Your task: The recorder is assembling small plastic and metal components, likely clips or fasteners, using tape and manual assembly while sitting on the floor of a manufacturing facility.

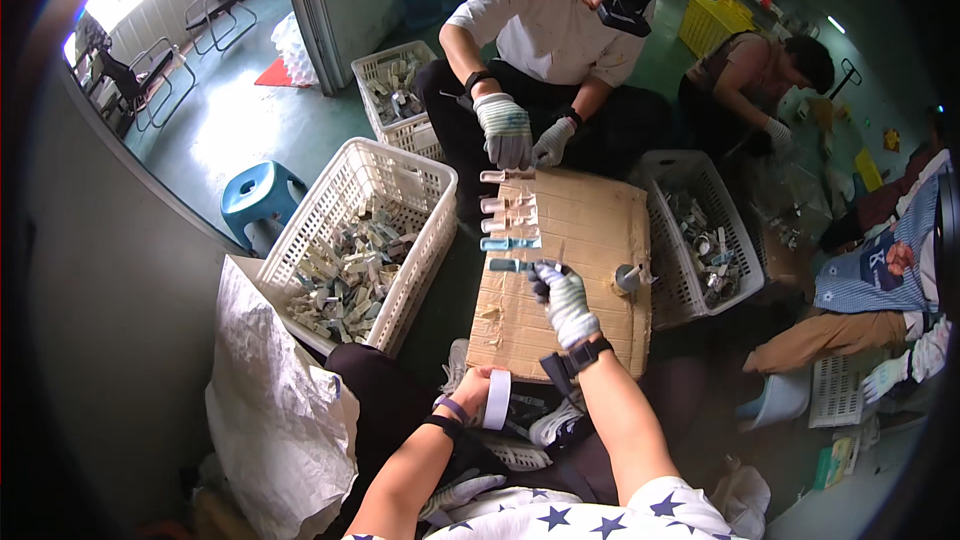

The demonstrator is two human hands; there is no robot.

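Left fingers (483, 373) clasping tape (497, 402) by cardboard (508, 342) edge | right fingers (541, 276) curled, grip unclear | gap to cylinder (626, 280)

I'm seeing daylight flooding in at upper left, glaring white off the glossy blue-green floor (215, 120), while the right is lying dim, straight edges bending.

A white roll of tape (497, 399) is held on edge in my bare left hand (472, 389); a slim dark-teal handle-shaped piece (508, 265) lies flat on brown cardboard (590, 215) by my gloved right hand (562, 302), heading a row beside a light-blue one (508, 243).
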